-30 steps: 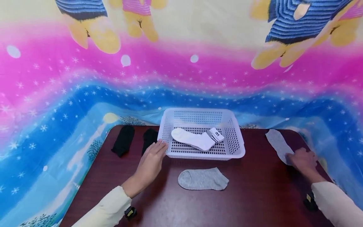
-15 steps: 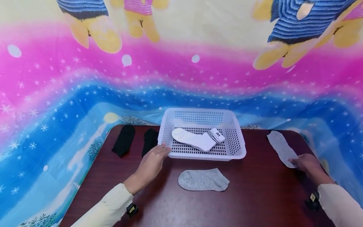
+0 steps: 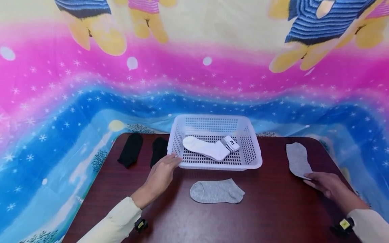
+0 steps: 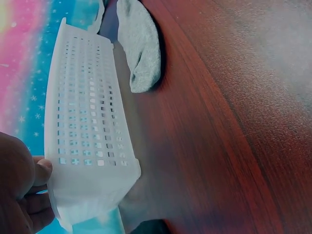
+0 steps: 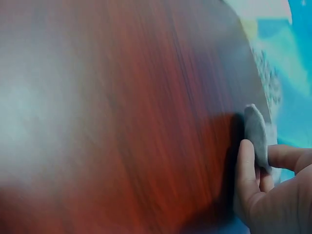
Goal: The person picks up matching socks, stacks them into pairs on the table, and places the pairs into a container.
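Note:
At the left front corner of the white plastic basket [image 3: 255,162], my left hand [image 3: 161,175] grips the rim. The left wrist view has the thumb and curled fingers of the left hand [image 4: 24,190] at the basket's edge [image 4: 83,122]. Inside the basket lies a white sock [image 3: 203,147] with a striped cuff. On the right, my right hand [image 3: 331,187] pinches the near end of a grey sock [image 3: 297,158]; in the right wrist view this grey sock [image 5: 256,134] is seen between thumb and fingers. Another grey sock [image 3: 215,191] lies flat in front of the basket.
Two black socks lie left of the basket, one black sock [image 3: 130,150] farther out and a second black sock [image 3: 158,150] partly behind the left hand. The dark red table [image 3: 258,209] ends at a printed cloth [image 3: 182,84] hanging behind it.
The right hand has taken hold of the grey sock's near end and drawn it slightly left and toward me. The left hand stays at the basket corner.

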Demonstrator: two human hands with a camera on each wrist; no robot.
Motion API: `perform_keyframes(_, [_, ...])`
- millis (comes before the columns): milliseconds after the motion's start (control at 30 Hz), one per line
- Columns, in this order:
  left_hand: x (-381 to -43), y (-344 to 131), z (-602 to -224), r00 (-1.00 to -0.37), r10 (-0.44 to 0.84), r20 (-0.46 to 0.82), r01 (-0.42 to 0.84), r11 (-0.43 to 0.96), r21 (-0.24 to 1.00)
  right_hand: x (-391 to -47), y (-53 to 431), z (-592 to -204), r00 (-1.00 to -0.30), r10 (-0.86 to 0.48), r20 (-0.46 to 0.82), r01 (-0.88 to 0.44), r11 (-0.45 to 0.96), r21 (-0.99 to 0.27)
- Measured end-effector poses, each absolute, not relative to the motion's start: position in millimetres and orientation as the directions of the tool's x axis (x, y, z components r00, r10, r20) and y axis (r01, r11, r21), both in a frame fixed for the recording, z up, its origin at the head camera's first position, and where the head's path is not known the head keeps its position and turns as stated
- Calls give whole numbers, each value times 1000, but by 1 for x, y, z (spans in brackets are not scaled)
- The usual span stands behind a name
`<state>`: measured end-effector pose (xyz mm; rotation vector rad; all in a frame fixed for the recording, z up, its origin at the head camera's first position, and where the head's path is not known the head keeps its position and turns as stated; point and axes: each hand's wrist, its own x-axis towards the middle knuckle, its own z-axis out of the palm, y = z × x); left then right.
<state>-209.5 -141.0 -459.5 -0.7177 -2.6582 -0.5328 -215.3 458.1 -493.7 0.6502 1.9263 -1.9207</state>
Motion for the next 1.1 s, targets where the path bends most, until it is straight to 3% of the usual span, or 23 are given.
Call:
perform_keyframes(300, [-209,-141,-458,-824,395,406,526,800,288,-199,417,-494,-782,-5,-624,600,-277,-750])
perform_keyframes(633, [-209,-140,-459,-826,390,407,519,808,280,-188,387,-493,-775,58,-630,529,-485,-696])
perform_keyframes(833, [-208,-137,-458,-827,382,413,512,816,270,-179,365,-494,-755,100,-648,511,-529,-677])
perform_keyframes(1100, [-205,-124,-456,-802,388,455,533,808,250,-158,326,-492,-778,3,-629,535,-522,-664])
